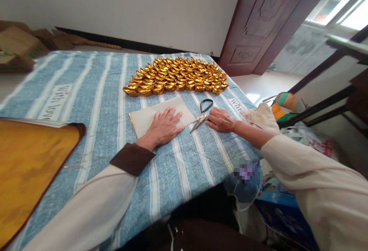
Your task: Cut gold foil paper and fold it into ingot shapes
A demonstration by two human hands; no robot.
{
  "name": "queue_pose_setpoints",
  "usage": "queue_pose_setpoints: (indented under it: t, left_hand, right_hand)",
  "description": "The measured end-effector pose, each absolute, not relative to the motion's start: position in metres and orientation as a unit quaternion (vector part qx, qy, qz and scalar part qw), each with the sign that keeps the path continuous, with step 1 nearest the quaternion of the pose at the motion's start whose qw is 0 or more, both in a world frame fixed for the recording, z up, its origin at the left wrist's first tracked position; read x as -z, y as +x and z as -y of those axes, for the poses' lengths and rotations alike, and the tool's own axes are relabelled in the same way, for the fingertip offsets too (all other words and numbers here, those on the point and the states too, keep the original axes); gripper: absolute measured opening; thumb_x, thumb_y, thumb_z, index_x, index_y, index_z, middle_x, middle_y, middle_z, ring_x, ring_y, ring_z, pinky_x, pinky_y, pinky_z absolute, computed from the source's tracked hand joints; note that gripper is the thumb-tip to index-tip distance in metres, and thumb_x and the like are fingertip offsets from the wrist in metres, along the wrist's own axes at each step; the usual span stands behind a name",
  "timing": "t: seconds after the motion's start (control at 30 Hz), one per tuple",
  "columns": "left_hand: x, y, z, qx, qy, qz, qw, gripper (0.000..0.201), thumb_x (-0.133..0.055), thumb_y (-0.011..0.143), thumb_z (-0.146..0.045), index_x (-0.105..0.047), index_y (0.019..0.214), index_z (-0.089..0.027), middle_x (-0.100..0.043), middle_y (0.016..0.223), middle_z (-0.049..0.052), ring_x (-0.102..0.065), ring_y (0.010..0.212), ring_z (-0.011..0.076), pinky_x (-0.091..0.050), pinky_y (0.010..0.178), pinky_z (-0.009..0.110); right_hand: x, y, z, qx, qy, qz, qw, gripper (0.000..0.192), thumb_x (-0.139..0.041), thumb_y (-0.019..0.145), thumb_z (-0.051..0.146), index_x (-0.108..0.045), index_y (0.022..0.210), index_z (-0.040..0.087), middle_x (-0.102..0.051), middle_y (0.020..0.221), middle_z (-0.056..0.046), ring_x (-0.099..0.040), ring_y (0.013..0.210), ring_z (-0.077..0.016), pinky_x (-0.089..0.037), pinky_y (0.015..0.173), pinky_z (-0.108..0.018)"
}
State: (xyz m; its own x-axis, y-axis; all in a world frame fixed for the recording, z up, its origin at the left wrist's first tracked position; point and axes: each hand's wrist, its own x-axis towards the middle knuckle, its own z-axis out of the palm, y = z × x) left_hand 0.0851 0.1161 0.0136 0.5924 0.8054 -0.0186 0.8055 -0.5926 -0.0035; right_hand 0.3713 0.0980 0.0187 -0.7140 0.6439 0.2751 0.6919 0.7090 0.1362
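A pale folded paper sheet [149, 117] lies flat on the striped cloth, black-handled scissors [202, 114] just right of it

I'm sitting in a room at home: a striped blue cloth [86, 89] is covering my table, a carved wooden door [258, 24] is standing open behind it, cardboard boxes [17, 47] are lying along the plain wall, and daylight is coming in.

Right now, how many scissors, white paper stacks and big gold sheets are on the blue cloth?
Scissors: 1
White paper stack: 1, under the left hand
Big gold sheet: 1
Total: 3
The folded gold ingots are too many to count surely.
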Motion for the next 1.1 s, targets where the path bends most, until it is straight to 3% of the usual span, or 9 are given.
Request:
queue_pose_setpoints:
  t: [1.1]
  left_hand:
    - [-0.0187, 0.0867, -0.1182, 0.032, 0.887, -0.461, 0.000, 0.061, -0.025, 0.097, -0.053, -0.029, 0.149, -0.020, -0.020, 0.157, 0.013, -0.016, 0.143, 0.0308, -0.017, 0.109, 0.053]
  right_hand:
    - [-0.0166, 0.3748, -0.0963, 0.123, -0.360, 0.918, 0.109, 0.035, -0.040, 0.097, 0.034, -0.061, 0.077, 0.015, -0.053, 0.077, -0.007, -0.041, 0.074, -0.0191, -0.033, 0.068, -0.033]
